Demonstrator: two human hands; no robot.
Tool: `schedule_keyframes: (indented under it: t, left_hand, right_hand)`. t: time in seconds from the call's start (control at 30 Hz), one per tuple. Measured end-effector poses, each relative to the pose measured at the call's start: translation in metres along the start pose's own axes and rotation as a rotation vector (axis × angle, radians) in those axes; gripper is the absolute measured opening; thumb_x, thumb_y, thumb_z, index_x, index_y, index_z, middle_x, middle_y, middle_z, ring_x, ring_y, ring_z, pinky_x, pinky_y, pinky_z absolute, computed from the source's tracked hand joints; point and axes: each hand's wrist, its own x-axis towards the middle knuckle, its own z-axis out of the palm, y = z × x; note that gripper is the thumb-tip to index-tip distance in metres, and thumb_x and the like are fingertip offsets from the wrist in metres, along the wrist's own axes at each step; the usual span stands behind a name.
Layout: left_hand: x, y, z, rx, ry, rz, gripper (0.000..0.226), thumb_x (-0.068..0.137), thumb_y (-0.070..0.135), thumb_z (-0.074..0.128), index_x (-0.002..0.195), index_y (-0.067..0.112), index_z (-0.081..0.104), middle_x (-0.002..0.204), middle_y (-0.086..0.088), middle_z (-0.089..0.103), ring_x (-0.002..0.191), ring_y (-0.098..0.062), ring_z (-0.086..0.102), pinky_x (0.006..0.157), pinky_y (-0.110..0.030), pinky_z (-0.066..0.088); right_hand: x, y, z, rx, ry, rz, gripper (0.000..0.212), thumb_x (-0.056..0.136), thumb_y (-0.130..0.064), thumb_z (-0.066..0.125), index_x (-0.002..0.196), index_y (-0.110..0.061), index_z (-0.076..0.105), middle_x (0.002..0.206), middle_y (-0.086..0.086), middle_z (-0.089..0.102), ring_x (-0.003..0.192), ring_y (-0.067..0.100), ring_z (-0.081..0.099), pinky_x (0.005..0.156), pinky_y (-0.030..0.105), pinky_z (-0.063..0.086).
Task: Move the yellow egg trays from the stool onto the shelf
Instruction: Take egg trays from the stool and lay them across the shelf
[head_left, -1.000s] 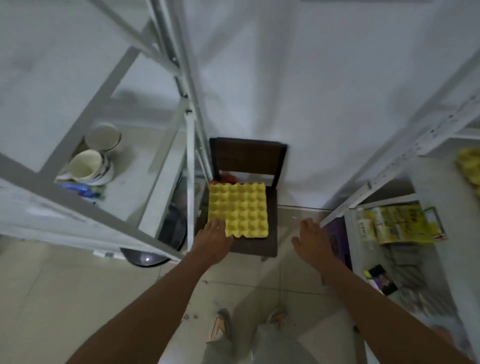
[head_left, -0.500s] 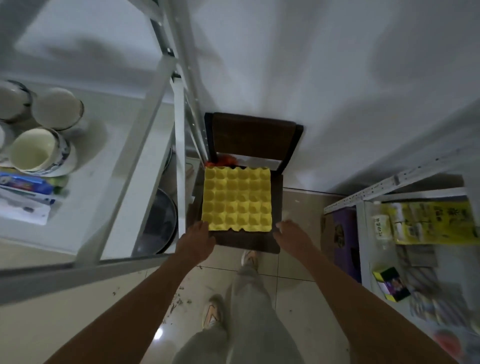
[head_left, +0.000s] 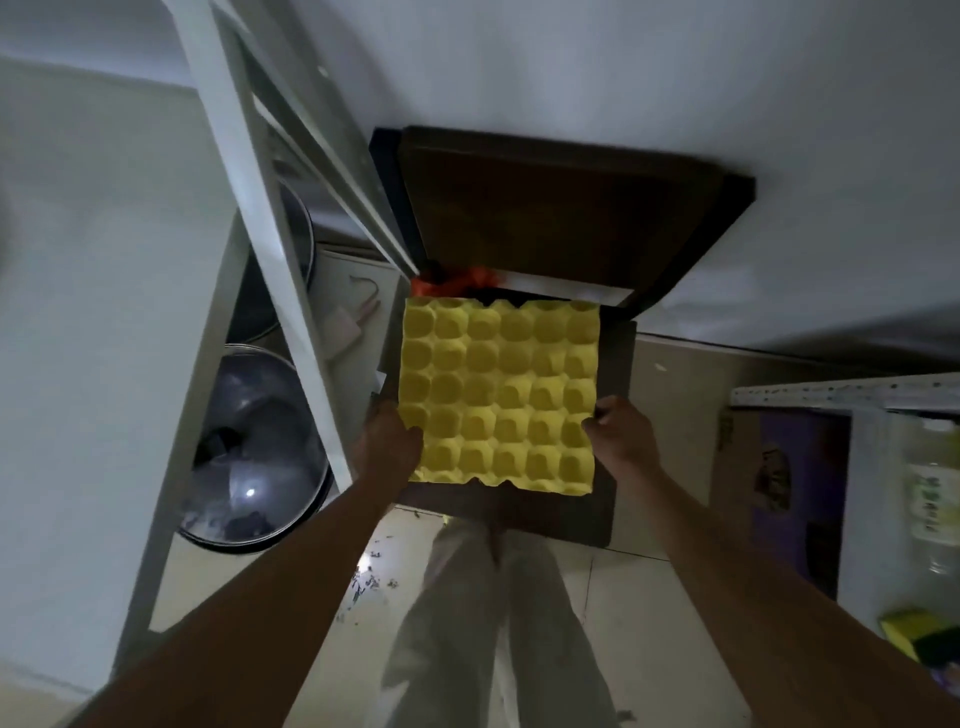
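A yellow egg tray (head_left: 498, 395) lies flat over the dark brown stool (head_left: 615, 415), which has a backrest against the white wall. My left hand (head_left: 387, 447) grips the tray's left edge near its front corner. My right hand (head_left: 621, 434) grips the right edge opposite it. Both thumbs rest on top of the tray. I cannot tell whether more trays lie beneath the top one, nor whether it has left the seat. A white metal shelf (head_left: 93, 291) stands to the left of the stool.
Two round pot lids (head_left: 254, 447) lean on the floor under the left shelf. Something orange-red (head_left: 457, 280) shows behind the tray. A second white shelf (head_left: 841, 397) at the right holds a bottle (head_left: 935, 499); a purple box (head_left: 795, 488) stands beside it. My legs stand on the tiled floor.
The view has dropped much closer to the stool. Both hands have moved forward from the stool's front edge and closed on the tray's left and right edges.
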Motion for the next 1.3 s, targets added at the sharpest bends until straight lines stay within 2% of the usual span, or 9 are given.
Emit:
schedule_keyframes:
  t: [0.1, 0.2, 0.27, 0.53, 0.67, 0.83, 0.97, 1.1, 1.3]
  left_hand:
    - [0.022, -0.007, 0.014, 0.043, 0.053, -0.035, 0.033, 0.087, 0.013, 0.062, 0.119, 0.006, 0.063, 0.118, -0.018, 0.063, 0.105, -0.037, 0.063, 0.076, -0.034, 0.043]
    - [0.029, -0.015, 0.021, 0.056, 0.190, -0.046, 0.011, 0.087, 0.013, 0.059, 0.095, 0.013, 0.067, 0.096, -0.012, 0.068, 0.084, -0.034, 0.066, 0.066, -0.036, 0.047]
    - [0.030, -0.015, 0.021, 0.091, 0.271, -0.057, 0.016, 0.092, 0.016, 0.050, 0.082, 0.020, 0.061, 0.082, -0.004, 0.063, 0.070, -0.026, 0.057, 0.062, -0.035, 0.042]
    - [0.031, -0.017, 0.008, 0.160, 0.165, -0.002, 0.016, 0.094, 0.012, 0.044, 0.102, 0.011, 0.059, 0.095, -0.017, 0.069, 0.090, -0.042, 0.068, 0.070, -0.044, 0.053]
    - [0.026, -0.013, -0.001, 0.217, 0.158, 0.081, 0.026, 0.094, 0.013, 0.045, 0.119, 0.014, 0.053, 0.098, -0.018, 0.070, 0.092, -0.043, 0.068, 0.070, -0.042, 0.048]
    - [0.002, -0.001, -0.025, 0.214, 0.180, 0.065, 0.015, 0.096, 0.012, 0.043, 0.110, 0.015, 0.046, 0.093, -0.016, 0.066, 0.079, -0.035, 0.060, 0.065, -0.041, 0.045]
    - [-0.036, 0.013, -0.057, 0.196, 0.170, 0.112, 0.019, 0.094, 0.017, 0.044, 0.114, 0.015, 0.046, 0.097, -0.015, 0.066, 0.092, -0.042, 0.067, 0.066, -0.041, 0.044]
    - [-0.077, 0.030, -0.076, 0.113, 0.096, 0.197, 0.026, 0.091, 0.024, 0.054, 0.115, 0.017, 0.046, 0.094, -0.008, 0.061, 0.085, -0.035, 0.063, 0.069, -0.040, 0.047]
    - [-0.140, 0.090, -0.076, 0.079, -0.142, 0.500, 0.020, 0.092, 0.037, 0.065, 0.079, 0.023, 0.058, 0.073, -0.002, 0.065, 0.070, -0.027, 0.064, 0.071, -0.041, 0.056]
  right_hand:
    - [0.015, 0.002, 0.011, -0.021, 0.066, 0.058, 0.016, 0.086, -0.023, 0.064, 0.101, -0.021, 0.062, 0.102, 0.004, 0.072, 0.097, 0.029, 0.068, 0.070, 0.032, 0.048]
    - [0.018, 0.004, 0.019, -0.095, 0.136, 0.048, 0.008, 0.086, -0.025, 0.065, 0.092, -0.025, 0.060, 0.090, 0.001, 0.067, 0.090, 0.028, 0.067, 0.066, 0.033, 0.049]
    - [0.019, 0.006, 0.021, -0.143, 0.186, 0.022, 0.005, 0.086, -0.024, 0.064, 0.088, -0.026, 0.060, 0.083, -0.002, 0.062, 0.087, 0.029, 0.068, 0.064, 0.031, 0.046]
    - [0.015, 0.012, 0.005, -0.229, 0.105, -0.082, 0.011, 0.088, -0.025, 0.066, 0.091, -0.021, 0.057, 0.090, 0.006, 0.070, 0.087, 0.030, 0.068, 0.067, 0.033, 0.051]
    - [0.012, 0.008, -0.002, -0.202, 0.090, -0.091, 0.013, 0.088, -0.022, 0.065, 0.091, -0.021, 0.052, 0.087, 0.005, 0.067, 0.081, 0.029, 0.067, 0.066, 0.035, 0.053]
    - [-0.012, 0.002, -0.017, -0.075, 0.117, -0.078, 0.018, 0.086, -0.020, 0.065, 0.093, -0.019, 0.049, 0.084, 0.004, 0.065, 0.077, 0.028, 0.064, 0.066, 0.037, 0.053]
    - [-0.058, 0.005, -0.043, 0.094, 0.064, -0.044, 0.024, 0.082, -0.017, 0.065, 0.095, -0.015, 0.046, 0.077, -0.001, 0.056, 0.076, 0.026, 0.061, 0.060, 0.036, 0.047]
    - [-0.127, 0.030, -0.069, 0.306, 0.096, -0.040, 0.028, 0.078, -0.009, 0.066, 0.094, -0.016, 0.045, 0.080, -0.004, 0.054, 0.079, 0.027, 0.058, 0.059, 0.033, 0.040]
    - [-0.255, 0.105, -0.104, 0.480, 0.346, 0.042, 0.020, 0.087, 0.000, 0.060, 0.099, -0.010, 0.048, 0.078, -0.004, 0.056, 0.069, 0.019, 0.059, 0.059, 0.039, 0.044]
